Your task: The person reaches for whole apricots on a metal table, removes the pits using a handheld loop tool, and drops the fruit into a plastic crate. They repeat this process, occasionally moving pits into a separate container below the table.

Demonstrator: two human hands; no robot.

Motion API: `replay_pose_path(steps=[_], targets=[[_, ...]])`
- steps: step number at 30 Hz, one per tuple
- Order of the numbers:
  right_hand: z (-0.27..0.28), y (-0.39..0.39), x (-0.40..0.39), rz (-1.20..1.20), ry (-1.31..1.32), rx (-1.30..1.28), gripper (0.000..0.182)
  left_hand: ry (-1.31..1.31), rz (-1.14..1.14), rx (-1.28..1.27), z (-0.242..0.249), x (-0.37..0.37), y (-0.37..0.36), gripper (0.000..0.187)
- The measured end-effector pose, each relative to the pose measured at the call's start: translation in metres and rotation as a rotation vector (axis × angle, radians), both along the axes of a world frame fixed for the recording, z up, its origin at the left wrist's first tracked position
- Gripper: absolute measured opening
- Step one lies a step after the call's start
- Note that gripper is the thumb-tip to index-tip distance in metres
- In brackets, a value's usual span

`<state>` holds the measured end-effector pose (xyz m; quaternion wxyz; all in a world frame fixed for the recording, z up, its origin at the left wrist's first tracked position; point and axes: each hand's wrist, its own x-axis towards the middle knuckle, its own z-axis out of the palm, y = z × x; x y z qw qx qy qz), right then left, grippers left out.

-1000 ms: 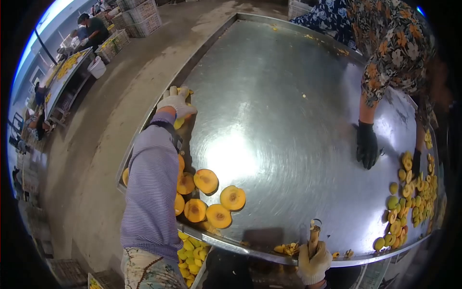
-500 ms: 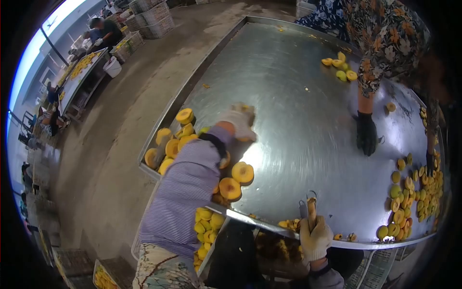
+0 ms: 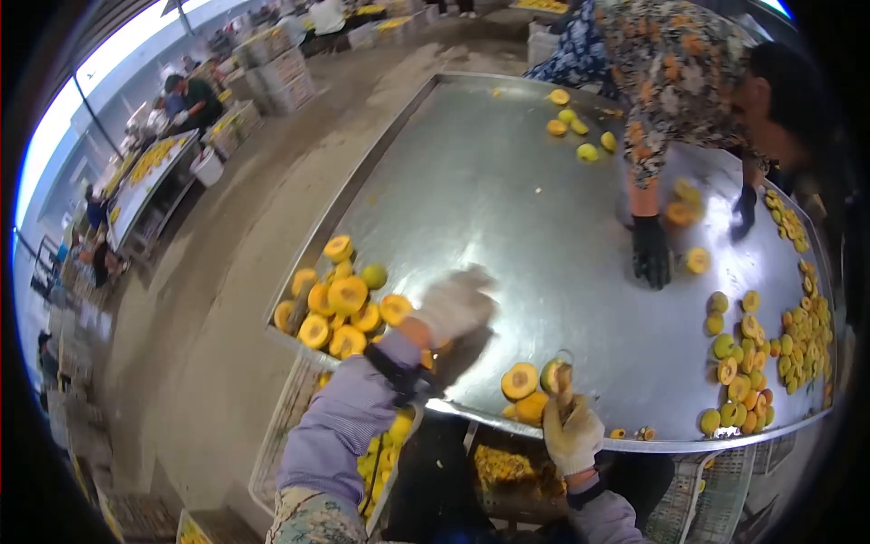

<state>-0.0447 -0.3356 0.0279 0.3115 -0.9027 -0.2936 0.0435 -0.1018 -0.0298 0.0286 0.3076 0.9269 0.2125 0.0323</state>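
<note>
My left hand (image 3: 455, 304), in a pale glove, hovers blurred over the metal table, just right of a pile of halved peaches (image 3: 346, 296). Motion smears its fingers, so their grip does not show. Near the front edge, my gloved right hand (image 3: 573, 435) is closed around the wooden handle of a pitting tool (image 3: 564, 383) with a thin metal loop on top. Against that tool and hand lie a few peach halves (image 3: 519, 381), one cut face up with a reddish centre.
Across the metal table (image 3: 435, 199), a co-worker's dark-gloved hand (image 3: 651, 254) is among loose peaches. Many peach pieces (image 3: 743, 372) lie along the right side. Below the front edge stand a crate of yellow pieces (image 3: 385, 453) and a container of scraps (image 3: 503, 467).
My left hand has come back toward the front edge. Peach halves now lie beside my right hand. The co-worker's hands have shifted, with fruit moving between them.
</note>
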Motion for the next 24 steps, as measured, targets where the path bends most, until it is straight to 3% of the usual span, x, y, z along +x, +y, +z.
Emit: replay_pose_path(steps=[1, 2, 3, 6, 9, 10, 12, 14, 18, 20, 21, 24], targets=[[-0.003, -0.002, 0.001, 0.02, -0.016, -0.022, 0.029, 0.113, 0.324, 0.029, 0.053, -0.009, 0.007, 0.047], [-0.006, -0.004, 0.003, 0.041, -0.032, -0.043, 0.029, 0.187, 0.474, 0.296, 0.052, -0.017, 0.029, 0.032], [0.001, -0.003, 0.002, 0.031, 0.015, -0.094, 0.029, 0.331, 0.512, 0.507, 0.032, -0.028, 0.062, 0.028], [0.001, -0.002, 0.002, 0.02, 0.066, -0.071, 0.029, 0.682, 0.514, 0.566, 0.002, -0.06, 0.103, 0.031], [-0.002, -0.004, 0.004, 0.022, 0.035, -0.068, 0.029, 0.669, 0.398, 0.59, -0.016, -0.064, 0.111, 0.037], [-0.002, -0.006, 0.002, 0.04, 0.0, -0.068, 0.029, 0.67, 0.394, 0.593, -0.005, -0.06, 0.108, 0.037], [-0.004, -0.006, 0.003, 0.045, -0.007, -0.051, 0.027, 0.702, 0.374, 0.329, 0.03, -0.047, 0.091, 0.045], [-0.005, -0.006, 0.005, 0.035, 0.001, -0.053, 0.026, 0.389, 0.434, 0.396, 0.035, -0.038, 0.07, 0.055], [-0.003, -0.006, 0.003, 0.079, -0.024, -0.077, 0.027, -0.122, 0.231, -0.244, 0.056, -0.031, 0.001, 0.064], [0.002, -0.003, 0.003, 0.066, -0.002, -0.033, 0.027, -0.204, 0.057, -0.278, 0.071, -0.036, -0.048, 0.05], [0.003, -0.004, 0.004, 0.074, 0.002, -0.032, 0.027, -0.267, -0.139, -0.046, 0.054, -0.04, -0.059, 0.052], [-0.001, -0.004, 0.005, 0.088, 0.028, 0.004, 0.026, -0.058, -0.17, 0.061, 0.028, -0.04, -0.098, 0.061]])
